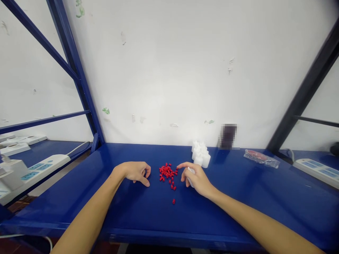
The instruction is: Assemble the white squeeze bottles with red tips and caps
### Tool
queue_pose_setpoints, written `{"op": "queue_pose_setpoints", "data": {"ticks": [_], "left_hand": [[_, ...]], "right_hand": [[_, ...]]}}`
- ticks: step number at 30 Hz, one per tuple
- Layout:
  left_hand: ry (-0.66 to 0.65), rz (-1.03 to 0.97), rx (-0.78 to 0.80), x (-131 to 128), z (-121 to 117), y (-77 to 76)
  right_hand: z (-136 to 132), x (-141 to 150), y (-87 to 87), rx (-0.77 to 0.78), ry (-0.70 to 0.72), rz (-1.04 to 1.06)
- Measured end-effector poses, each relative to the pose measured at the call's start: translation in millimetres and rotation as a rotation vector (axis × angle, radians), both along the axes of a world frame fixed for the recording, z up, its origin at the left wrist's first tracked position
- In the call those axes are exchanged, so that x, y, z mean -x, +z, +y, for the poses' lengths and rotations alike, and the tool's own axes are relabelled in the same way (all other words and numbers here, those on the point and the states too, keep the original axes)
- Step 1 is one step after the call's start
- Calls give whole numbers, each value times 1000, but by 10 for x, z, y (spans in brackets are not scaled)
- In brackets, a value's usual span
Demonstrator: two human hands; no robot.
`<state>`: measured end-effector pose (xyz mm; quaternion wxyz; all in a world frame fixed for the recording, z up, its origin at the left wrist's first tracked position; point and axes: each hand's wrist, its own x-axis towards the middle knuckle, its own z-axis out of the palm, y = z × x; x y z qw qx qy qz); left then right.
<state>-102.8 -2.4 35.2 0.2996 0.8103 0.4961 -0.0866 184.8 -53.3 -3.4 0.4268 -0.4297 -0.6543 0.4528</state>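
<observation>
A loose pile of small red caps (166, 171) lies on the blue tabletop, with a few strays towards the front edge. My left hand (137, 172) rests on the table left of the pile, fingers curled and thumb apart, with nothing visible in it. To the right of the pile, my right hand (196, 179) has its lower fingers wrapped round a small white bottle (191, 170), mostly hidden by the hand. Its index finger stretches out to the pile's right edge, at or very near a red cap. Several white bottles (200, 155) stand together just behind this hand.
A clear plastic packet with something red inside (261, 158) lies at the back right. A dark pixelated object (228, 136) stands against the wall. Power strips (45, 167) sit on neighbouring surfaces at both sides. Blue metal posts (76, 70) frame the table (148, 218).
</observation>
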Motion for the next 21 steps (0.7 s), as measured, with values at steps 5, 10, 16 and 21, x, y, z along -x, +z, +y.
{"op": "queue_pose_setpoints", "data": {"ticks": [5, 10, 16, 21], "left_hand": [[-58, -50, -111, -30, 35, -31], [-42, -92, -169, -29, 60, -45], [-67, -151, -415, -101, 76, -42], [-35, -516, -815, -425, -41, -7]], "right_hand": [[-3, 29, -68, -1, 27, -48], [10, 13, -120, -48, 46, -51], [20, 20, -109, -151, 49, -96], [23, 35, -106, -240, -4, -197]]}}
